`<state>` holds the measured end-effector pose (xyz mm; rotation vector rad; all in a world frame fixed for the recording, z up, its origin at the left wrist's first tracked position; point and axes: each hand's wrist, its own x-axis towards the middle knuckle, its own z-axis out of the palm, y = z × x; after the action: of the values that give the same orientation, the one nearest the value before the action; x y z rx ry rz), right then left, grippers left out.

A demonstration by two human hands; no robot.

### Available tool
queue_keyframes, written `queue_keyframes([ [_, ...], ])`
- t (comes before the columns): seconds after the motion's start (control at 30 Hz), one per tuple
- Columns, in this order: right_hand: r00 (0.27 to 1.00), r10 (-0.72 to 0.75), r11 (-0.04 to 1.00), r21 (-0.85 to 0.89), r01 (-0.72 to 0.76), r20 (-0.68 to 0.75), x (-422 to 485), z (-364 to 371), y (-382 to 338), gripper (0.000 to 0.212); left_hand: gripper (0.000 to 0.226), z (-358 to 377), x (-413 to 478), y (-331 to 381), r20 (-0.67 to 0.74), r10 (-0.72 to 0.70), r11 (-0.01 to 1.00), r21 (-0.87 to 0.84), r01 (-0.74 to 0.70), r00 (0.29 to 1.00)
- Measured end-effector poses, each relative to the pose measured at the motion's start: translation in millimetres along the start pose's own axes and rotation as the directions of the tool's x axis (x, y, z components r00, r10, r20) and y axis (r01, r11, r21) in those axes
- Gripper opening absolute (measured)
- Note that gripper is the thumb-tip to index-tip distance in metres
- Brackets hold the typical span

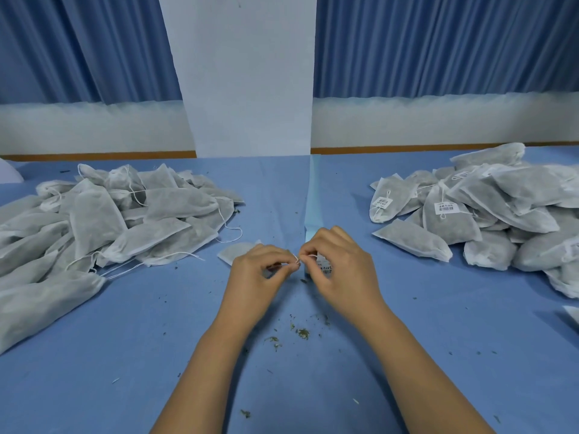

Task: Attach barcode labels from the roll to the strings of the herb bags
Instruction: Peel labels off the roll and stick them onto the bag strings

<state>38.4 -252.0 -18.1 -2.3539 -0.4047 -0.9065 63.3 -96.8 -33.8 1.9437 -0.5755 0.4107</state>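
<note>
left hand and right hand pinch thin white string mid blue bench | white barcode label under right hand | grey fabric herb bag behind left hand

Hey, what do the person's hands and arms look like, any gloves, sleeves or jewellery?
The left hand and right hand are bare: no gloves, and no rings or watch show. The forearms are uncovered too, with no sleeve in view.
</note>
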Motion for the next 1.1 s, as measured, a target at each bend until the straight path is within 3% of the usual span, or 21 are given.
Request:
queue_keyframes([
  [0.1,0.999,0.004,1.0,-0.003,-0.004,-0.032,-0.8,1.5,0.1,0.008,0.018,0.7,-0.3,4.0,0.046,-0.129,0.984,-0.117,0.134,0.991],
  [0.23,0.981,0.188,0.979,0.094,-0.183,-0.047,0.6,6.2,3.8,0.013,0.018,1.0,-1.6,9.5,0.083,-0.151,0.968,-0.19,0.164,0.985],
  [0.4,0.907,0.405,0.859,0.293,-0.42,0.113,0.2,9.6,3.7,0.016,0.02,2.7,-2.4,11.0,-0.084,-0.166,0.974,-0.167,0.15,0.983],
  [0.5,0.869,0.447,0.754,0.432,-0.495,0.215,0.5,9.7,-2.8,0.015,0.025,2.9,-3.9,11.5,-0.157,-0.169,0.974,-0.18,0.14,0.973],
  [0.6,0.845,0.45,0.705,0.467,-0.534,0.288,0.2,9.9,-4.9,0.013,0.023,3.1,-4.3,11.0,-0.162,-0.185,0.969,-0.193,0.152,0.969],
  [0.67,0.853,0.445,0.716,0.463,-0.522,0.274,0.5,7.5,-3.4,0.012,0.021,3.5,-3.8,9.4,-0.151,-0.218,0.963,-0.196,0.187,0.964],
  [0.8,0.938,0.334,0.866,0.362,-0.345,0.094,1.0,5.3,-5.3,0.005,0.017,4.5,-3.8,9.0,-0.111,-0.285,0.937,-0.242,0.253,0.952],
  [0.97,0.925,0.359,0.784,0.496,-0.373,0.127,-0.5,8.9,-9.4,0.016,0.016,2.1,-1.5,11.4,0.01,-0.339,0.887,-0.33,0.323,0.941],
  [1.1,0.942,0.318,0.843,0.423,-0.331,0.104,-0.2,8.7,-7.8,0.013,0.029,1.6,-1.5,16.1,0.144,-0.356,0.804,-0.456,0.381,0.923],
])
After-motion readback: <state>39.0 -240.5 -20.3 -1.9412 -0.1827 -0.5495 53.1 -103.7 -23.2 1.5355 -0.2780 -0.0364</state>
